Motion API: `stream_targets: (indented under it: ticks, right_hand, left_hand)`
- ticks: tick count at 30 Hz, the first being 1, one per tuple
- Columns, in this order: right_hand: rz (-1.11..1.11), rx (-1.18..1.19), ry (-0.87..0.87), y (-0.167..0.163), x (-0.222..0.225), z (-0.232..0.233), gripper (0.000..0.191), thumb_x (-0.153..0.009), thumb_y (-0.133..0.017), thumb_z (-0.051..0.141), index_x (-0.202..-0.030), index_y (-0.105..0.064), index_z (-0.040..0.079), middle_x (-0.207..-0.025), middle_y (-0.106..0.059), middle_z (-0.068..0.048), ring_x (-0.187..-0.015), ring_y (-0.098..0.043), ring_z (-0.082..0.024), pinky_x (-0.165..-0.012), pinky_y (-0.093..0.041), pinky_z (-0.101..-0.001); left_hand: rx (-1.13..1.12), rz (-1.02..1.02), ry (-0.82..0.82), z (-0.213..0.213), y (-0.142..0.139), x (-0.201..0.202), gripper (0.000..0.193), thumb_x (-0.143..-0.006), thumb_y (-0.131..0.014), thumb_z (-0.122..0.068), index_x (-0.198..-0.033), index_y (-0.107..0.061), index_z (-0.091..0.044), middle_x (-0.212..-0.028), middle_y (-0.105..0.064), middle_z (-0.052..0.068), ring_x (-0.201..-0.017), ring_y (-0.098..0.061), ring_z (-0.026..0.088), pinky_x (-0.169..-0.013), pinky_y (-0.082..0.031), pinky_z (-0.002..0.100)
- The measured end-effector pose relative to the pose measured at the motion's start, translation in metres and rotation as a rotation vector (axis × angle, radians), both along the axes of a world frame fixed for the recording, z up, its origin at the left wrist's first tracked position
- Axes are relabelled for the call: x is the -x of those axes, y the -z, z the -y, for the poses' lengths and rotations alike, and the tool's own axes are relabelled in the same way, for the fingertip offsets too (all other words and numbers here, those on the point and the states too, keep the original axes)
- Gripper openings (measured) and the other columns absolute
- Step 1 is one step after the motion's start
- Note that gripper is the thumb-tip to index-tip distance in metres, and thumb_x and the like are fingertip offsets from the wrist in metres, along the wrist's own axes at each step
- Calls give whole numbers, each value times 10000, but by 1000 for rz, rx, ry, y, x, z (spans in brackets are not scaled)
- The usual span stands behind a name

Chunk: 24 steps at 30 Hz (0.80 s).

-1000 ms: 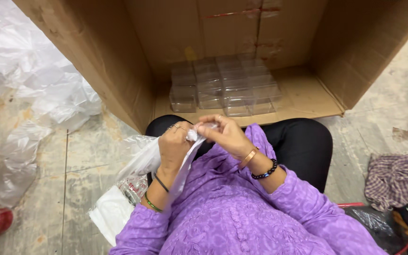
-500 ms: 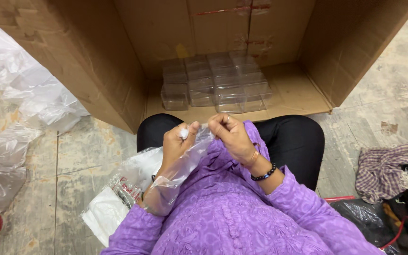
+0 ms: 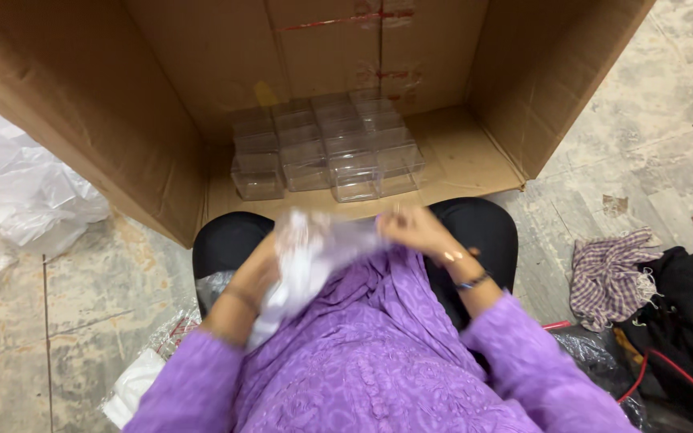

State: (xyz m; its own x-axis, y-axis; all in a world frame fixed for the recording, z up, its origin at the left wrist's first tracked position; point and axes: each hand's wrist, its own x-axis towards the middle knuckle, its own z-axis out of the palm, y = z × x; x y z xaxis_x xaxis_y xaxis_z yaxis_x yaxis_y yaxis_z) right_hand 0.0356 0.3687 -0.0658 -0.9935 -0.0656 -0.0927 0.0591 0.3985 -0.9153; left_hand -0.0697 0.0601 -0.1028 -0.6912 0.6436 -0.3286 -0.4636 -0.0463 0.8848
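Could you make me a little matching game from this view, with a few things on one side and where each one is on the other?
Things:
1. clear plastic boxes
2. checked cloth
3. crumpled plastic sheeting
4. thin plastic bag

Places:
A. on the floor at the right
B. between the left hand and the right hand, over the lap
C. in rows inside the open cardboard box
D. on the floor at the left

Pairs: 1-C, 2-A, 3-D, 4-B

Worn stone floor [image 3: 651, 120] — grey, stained.
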Motion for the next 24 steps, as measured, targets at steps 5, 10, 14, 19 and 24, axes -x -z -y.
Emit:
stream_targets:
  ticks: [5, 10, 14, 19, 24]
  right_hand:
    - [-441, -597, 434, 17, 76, 27, 194, -950, -611, 144, -1033, -683, -15, -894, -669, -298, -811, -650, -493, -697, -515, -547]
    - [-467, -525, 496, 32, 88, 41, 113, -927, -566, 63, -915, -629, -29, -881, -643, -292, -824, -624, -492, -703, -494, -567]
    - [-540, -389, 577, 36, 89, 35, 142, -989, -578, 87, -893, -592, -17, -838, -637, -258, -770, -612, -442, -680, -478, -507]
    - [-233, 303, 622, 19, 85, 46, 275, -1090, -642, 195, -860, -591, 53, -725, -549, -32, -615, -461, -103, -529, -364, -269]
    - [-55, 932, 349, -16, 35, 114, 37, -1023, -559, 156, -1003, -529, 148, -675, -507, 59, -498, -383, -3, -422, -285, -178]
  left_hand:
    - [469, -915, -332, -98, 21, 52, 226, -988, -581, -187, -1115, -687, -34, -1075, -698, 178, -984, -650, 340, -844, -532, 447]
    - [463, -930, -357, -114, 27, 50, 276, -865, -527, -163, -1040, -694, -32, -1002, -701, 140, -937, -654, 278, -824, -532, 427]
    - [366, -341, -344, -115, 35, 43, 234, -928, -542, -192, -1034, -689, -44, -968, -686, 98, -880, -631, 226, -764, -513, 380]
    - [274, -362, -329, -89, 29, 38, 171, -958, -589, -161, -1050, -680, -50, -940, -672, 65, -817, -610, 171, -690, -486, 324]
    - [-150, -111, -581, 21, -1, 11, 113, -989, -635, -131, -1065, -671, -55, -912, -657, 32, -754, -589, 117, -615, -459, 268]
